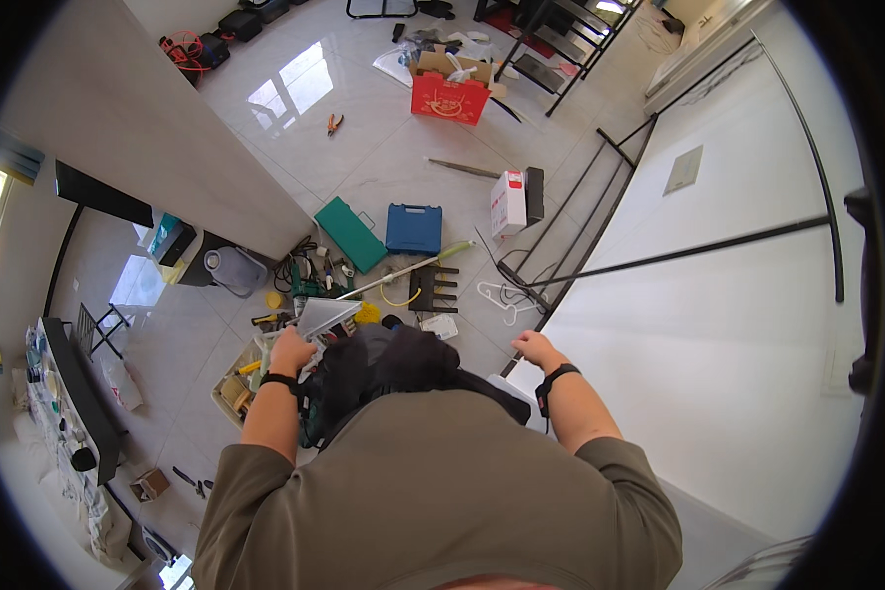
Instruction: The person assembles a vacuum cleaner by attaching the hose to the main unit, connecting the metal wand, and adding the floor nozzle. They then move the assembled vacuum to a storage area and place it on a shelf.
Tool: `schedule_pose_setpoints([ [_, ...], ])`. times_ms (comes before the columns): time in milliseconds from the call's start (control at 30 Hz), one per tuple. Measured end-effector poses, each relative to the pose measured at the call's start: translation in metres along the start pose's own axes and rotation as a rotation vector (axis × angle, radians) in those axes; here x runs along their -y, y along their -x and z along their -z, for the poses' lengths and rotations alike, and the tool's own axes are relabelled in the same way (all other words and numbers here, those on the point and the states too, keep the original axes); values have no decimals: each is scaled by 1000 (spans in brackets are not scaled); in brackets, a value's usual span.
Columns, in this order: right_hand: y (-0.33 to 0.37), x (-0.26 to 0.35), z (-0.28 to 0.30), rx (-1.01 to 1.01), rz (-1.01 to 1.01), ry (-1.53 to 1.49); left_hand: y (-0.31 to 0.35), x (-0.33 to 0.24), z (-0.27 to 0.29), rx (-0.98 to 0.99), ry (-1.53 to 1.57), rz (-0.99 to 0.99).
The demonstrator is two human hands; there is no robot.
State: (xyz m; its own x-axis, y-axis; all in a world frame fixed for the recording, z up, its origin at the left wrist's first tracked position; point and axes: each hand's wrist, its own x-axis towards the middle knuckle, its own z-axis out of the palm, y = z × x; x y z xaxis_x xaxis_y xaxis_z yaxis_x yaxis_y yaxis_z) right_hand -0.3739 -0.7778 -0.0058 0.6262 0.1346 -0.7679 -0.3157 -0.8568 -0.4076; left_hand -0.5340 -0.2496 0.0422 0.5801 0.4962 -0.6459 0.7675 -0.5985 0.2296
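My left hand (290,350) is closed, its fingers curled, over the edge of a pale plastic bin (224,393) of tools. Right beside it lies a silver-grey flat panel (326,317); I cannot make out whether the fingers grip it. My right hand (535,348) is held out to the right with its fingers curled in, and nothing shows in it. White hangers (506,303) lie on the floor beyond that hand. A dark band is on each wrist. Dark cloth (388,359) bunches between my arms.
Ahead on the tiles lie a green case (350,234), a blue case (414,229), a white box (508,204), a black bracket (435,289) and orange-handled pliers (334,125). A red carton (449,96) stands farther off. A black metal frame (678,252) leans along the right wall.
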Motion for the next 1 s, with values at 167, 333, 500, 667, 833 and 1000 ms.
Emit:
schedule_pose_setpoints([
  [167, -23, 80, 85, -42, -30, 54, -42, -32, 46, 86, 20, 14],
  [333, -59, 138, 139, -351, 163, -71, -80, -64, 99, 68, 7, -62],
  [500, -109, 171, 142, -246, 76, -137, -127, -87, 135, 25, -9, -89],
  [667, -198, 217, 149, -75, 178, 211, -181, -96, 136, 41, 75, -32],
  [833, -352, 293, 176, 88, 215, 479, -275, -115, 117, 13, 143, 35],
  [1000, -503, 436, 233, 91, 292, 396, -375, -202, 198, -19, 135, 156],
])
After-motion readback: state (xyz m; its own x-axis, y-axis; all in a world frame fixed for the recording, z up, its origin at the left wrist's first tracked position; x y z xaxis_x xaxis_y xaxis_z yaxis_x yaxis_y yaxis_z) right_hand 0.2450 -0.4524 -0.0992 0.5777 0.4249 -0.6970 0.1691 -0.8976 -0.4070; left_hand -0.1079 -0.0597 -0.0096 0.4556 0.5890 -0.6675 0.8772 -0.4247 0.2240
